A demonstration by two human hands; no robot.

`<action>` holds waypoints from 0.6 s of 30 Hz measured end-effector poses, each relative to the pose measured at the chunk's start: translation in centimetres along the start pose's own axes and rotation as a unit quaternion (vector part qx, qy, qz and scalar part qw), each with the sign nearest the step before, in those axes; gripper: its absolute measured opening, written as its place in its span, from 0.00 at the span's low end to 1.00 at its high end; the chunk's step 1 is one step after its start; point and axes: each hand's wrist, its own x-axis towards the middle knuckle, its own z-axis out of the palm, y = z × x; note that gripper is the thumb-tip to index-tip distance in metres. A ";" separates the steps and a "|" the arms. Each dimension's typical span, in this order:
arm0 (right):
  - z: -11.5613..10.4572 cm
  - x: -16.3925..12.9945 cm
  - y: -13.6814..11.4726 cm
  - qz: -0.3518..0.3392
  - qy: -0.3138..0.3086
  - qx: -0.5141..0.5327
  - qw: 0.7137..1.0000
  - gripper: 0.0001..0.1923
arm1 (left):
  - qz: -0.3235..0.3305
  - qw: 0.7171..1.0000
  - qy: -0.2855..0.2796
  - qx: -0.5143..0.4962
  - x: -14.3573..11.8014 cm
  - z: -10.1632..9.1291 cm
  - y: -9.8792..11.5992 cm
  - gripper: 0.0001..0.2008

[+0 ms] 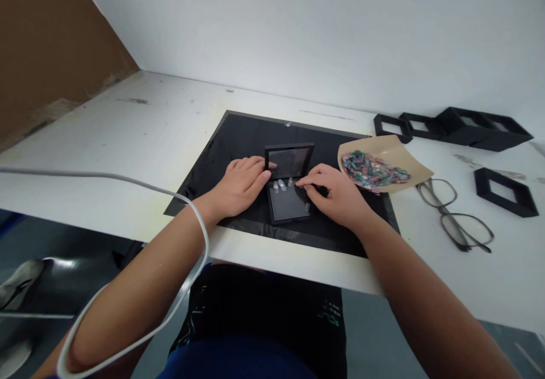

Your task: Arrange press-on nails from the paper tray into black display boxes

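Note:
A small black hinged case [290, 204] lies opened on a black mat, its clear-windowed lid [289, 162] standing up. My left hand [242, 184] is at the lid's left edge, with the thumb in front and a fingertip showing through the window. Along the back of the base sit several small, shiny, nail-shaped pieces [281, 185]. Another small pale piece [307, 207] lies near the base's right edge. My right hand [330, 190] pinches thumb and forefinger together over the back right corner of the base. What is between those fingertips is too small to make out.
A tan paper tray [400, 150] holds a heap of colourful small pieces [370, 170] on the mat's [242, 134] right. Eyeglasses [455, 214] and black frames [506, 192] lie further right. More black frames [464, 126] line the wall. A white cable [128, 179] crosses my left forearm.

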 end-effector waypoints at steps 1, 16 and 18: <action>0.2 0.1 0.0 -0.003 0.002 0.014 1.000 0.12 | 0.003 1.000 -0.001 0.003 0.0 0.1 -0.1 0.23; 1.4 0.7 0.1 0.135 0.104 0.000 0.985 0.16 | 0.015 1.000 0.015 0.021 0.2 0.7 -0.6 0.21; 1.7 0.9 0.1 0.144 0.098 -0.017 0.985 0.20 | 0.017 1.000 0.016 0.021 0.2 0.7 -0.6 0.20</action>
